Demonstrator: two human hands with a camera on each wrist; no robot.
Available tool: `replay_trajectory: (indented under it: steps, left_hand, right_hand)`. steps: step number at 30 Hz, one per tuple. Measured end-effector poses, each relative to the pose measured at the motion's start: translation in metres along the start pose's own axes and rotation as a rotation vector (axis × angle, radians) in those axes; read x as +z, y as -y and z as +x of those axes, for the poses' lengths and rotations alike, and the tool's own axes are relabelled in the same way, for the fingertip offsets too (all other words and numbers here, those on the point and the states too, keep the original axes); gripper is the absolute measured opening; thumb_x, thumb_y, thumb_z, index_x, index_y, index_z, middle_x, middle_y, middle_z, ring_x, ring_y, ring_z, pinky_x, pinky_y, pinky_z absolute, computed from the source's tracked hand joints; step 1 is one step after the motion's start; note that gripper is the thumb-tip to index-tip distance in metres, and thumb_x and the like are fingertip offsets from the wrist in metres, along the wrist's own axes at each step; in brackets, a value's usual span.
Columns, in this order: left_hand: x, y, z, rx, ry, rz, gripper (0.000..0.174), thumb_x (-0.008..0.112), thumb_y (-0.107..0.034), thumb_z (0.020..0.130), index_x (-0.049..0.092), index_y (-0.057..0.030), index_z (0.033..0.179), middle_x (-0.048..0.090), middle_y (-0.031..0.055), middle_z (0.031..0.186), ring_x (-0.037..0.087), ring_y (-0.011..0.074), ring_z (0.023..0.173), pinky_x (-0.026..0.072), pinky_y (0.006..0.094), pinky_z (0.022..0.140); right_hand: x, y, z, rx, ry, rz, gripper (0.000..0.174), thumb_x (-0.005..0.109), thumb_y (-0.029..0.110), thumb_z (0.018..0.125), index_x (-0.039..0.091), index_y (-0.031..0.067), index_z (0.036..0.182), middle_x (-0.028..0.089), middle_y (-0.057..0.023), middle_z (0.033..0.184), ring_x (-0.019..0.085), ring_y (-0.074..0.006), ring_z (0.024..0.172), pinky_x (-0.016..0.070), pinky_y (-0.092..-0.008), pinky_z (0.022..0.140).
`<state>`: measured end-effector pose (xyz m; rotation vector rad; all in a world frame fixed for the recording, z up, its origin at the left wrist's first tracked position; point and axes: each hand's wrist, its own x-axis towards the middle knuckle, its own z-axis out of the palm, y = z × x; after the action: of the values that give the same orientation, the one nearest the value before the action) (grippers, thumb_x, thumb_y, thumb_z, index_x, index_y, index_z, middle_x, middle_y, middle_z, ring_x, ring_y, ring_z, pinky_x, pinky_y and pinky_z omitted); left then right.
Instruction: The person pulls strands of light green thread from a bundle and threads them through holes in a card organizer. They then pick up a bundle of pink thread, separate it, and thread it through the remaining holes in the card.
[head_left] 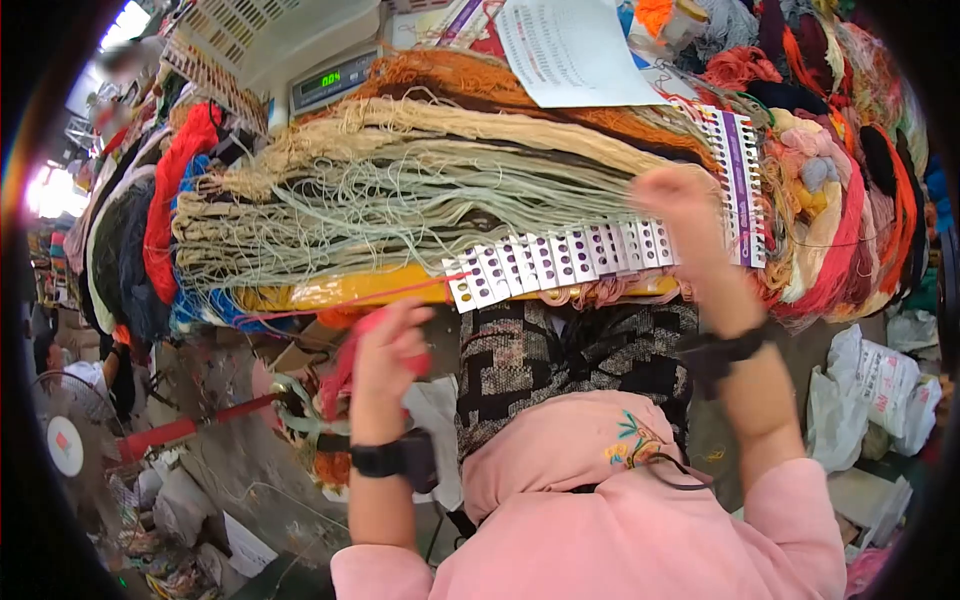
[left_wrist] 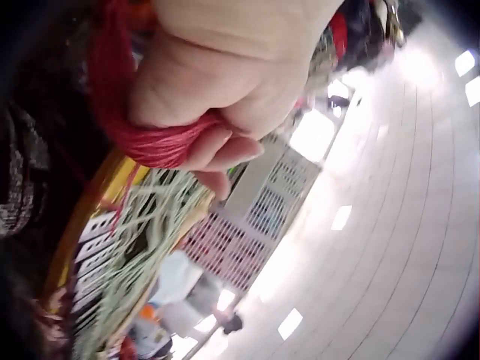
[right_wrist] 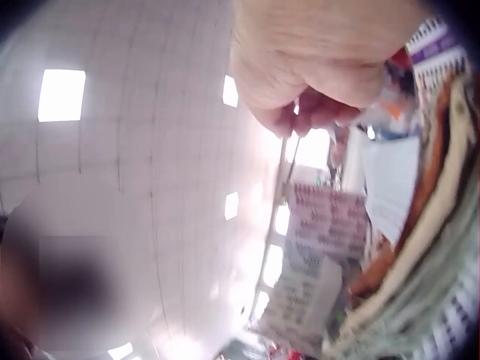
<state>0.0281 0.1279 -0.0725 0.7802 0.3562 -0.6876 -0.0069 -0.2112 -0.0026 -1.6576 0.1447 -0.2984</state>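
My left hand (head_left: 390, 350), low at the front edge of the work surface, grips a red thread skein (left_wrist: 161, 146) that wraps round it, fingers curled over the strands. A red strand (head_left: 370, 300) stretches along that edge to the left end of a row of white hole-punched cards (head_left: 560, 257). The row lies slantwise over pale green threads (head_left: 400, 200). My right hand (head_left: 690, 215) is raised over the row's right end, beside an upright purple-and-white punched card (head_left: 740, 185). Its fingers are curled, blurred in the head view, and nothing shows in them.
Behind the threads stand a digital scale (head_left: 335, 80) and a slotted plastic basket (head_left: 235, 40). A printed sheet (head_left: 570, 50) lies at the back. Coloured skeins (head_left: 820, 180) hang at the right, a red skein (head_left: 165, 230) at the left. A fan (head_left: 75, 445) stands lower left.
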Motion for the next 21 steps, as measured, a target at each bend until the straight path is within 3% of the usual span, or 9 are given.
replay_trajectory:
  steps: [1,2,4,6,8,11,14,18,21]
  left_hand:
    - [0.019,0.01,0.013,0.002,-0.037,0.207,0.024,0.047,-0.015,0.083,0.051,0.0026,0.098,0.059,0.0078,0.08,0.042,0.0052,0.043,0.0319,0.0169,0.039]
    - [0.035,0.018,0.024,0.009,-0.077,0.415,0.024,0.05,-0.016,0.081,0.052,0.0015,0.097,0.06,0.01,0.084,0.043,0.0064,0.044,0.033,0.0171,0.04]
    - [0.055,0.033,0.042,-0.001,-0.153,0.548,0.018,0.055,-0.018,0.078,0.055,-0.0011,0.083,0.057,0.0057,0.069,0.044,0.0043,0.045,0.0329,0.0156,0.037]
    - [0.063,0.042,0.053,0.048,-0.11,0.706,0.013,0.059,-0.012,0.074,0.051,-0.0048,0.066,0.048,0.0,0.052,0.043,0.0069,0.04,0.0309,0.0197,0.034]
    - [0.062,0.045,0.058,0.109,-0.098,0.789,0.012,0.06,-0.009,0.073,0.051,-0.0049,0.065,0.046,-0.0008,0.049,0.04,0.0073,0.038,0.0279,0.0204,0.034]
    - [0.054,0.04,0.048,0.122,-0.003,0.849,0.01,0.056,-0.008,0.075,0.051,-0.0043,0.067,0.045,-0.001,0.049,0.039,0.0072,0.038,0.0261,0.0208,0.035]
    - [0.053,0.036,0.044,-0.017,-0.034,0.637,0.008,0.051,-0.007,0.078,0.051,-0.0035,0.07,0.045,-0.0008,0.05,0.038,0.0068,0.04,0.0269,0.0206,0.036]
    - [0.068,0.038,0.05,-0.005,-0.121,0.534,0.01,0.049,-0.004,0.079,0.052,-0.0041,0.069,0.042,-0.001,0.047,0.035,0.0065,0.036,0.0232,0.0208,0.033]
    - [0.059,0.052,0.06,0.074,-0.051,0.564,0.005,0.051,-0.003,0.077,0.053,-0.0039,0.072,0.046,-0.0015,0.053,0.04,0.0059,0.042,0.028,0.0192,0.038]
  right_hand:
    - [0.031,-0.013,0.0,0.036,0.144,-0.127,0.005,0.058,0.006,0.07,0.059,0.0015,0.073,0.056,-0.0017,0.07,0.05,-0.008,0.061,0.0407,-0.0227,0.057]
    - [0.063,-0.029,-0.003,0.037,0.149,-0.138,0.003,0.057,0.003,0.066,0.058,0.001,0.067,0.055,-0.0023,0.062,0.052,-0.0095,0.059,0.0419,-0.0238,0.054]
    - [0.103,-0.068,-0.013,-0.005,0.148,-0.188,0.006,0.061,0.006,0.064,0.059,0.0029,0.068,0.054,-0.0044,0.064,0.051,-0.0121,0.059,0.0403,-0.0243,0.055]
    - [0.118,-0.08,-0.017,-0.382,0.045,-0.534,0.008,0.06,0.006,0.058,0.052,0.0055,0.06,0.049,-0.0079,0.059,0.049,-0.0258,0.057,0.0379,-0.0344,0.052]
    - [0.117,-0.08,-0.02,-0.413,0.026,-0.536,0.008,0.058,0.005,0.056,0.051,0.0062,0.06,0.047,-0.007,0.058,0.047,-0.027,0.057,0.0358,-0.0363,0.052]
    - [0.112,-0.079,-0.024,-0.437,0.042,-0.623,0.014,0.058,0.006,0.057,0.053,0.0063,0.07,0.049,-0.0076,0.07,0.046,-0.0276,0.069,0.0349,-0.0373,0.06]
    - [0.115,-0.071,-0.034,-0.472,0.13,-0.748,0.03,0.062,0.018,0.061,0.055,0.0064,0.087,0.049,-0.0081,0.081,0.045,-0.0269,0.075,0.0343,-0.0364,0.068]
    - [0.112,-0.07,-0.034,-0.476,0.228,-0.681,0.03,0.062,0.018,0.059,0.055,0.0058,0.086,0.05,-0.0082,0.083,0.046,-0.0267,0.076,0.0346,-0.0366,0.068]
    - [0.109,-0.074,-0.029,-0.416,0.221,-0.544,0.028,0.061,0.017,0.058,0.057,0.0063,0.084,0.051,-0.0083,0.081,0.048,-0.0248,0.076,0.0345,-0.036,0.067]
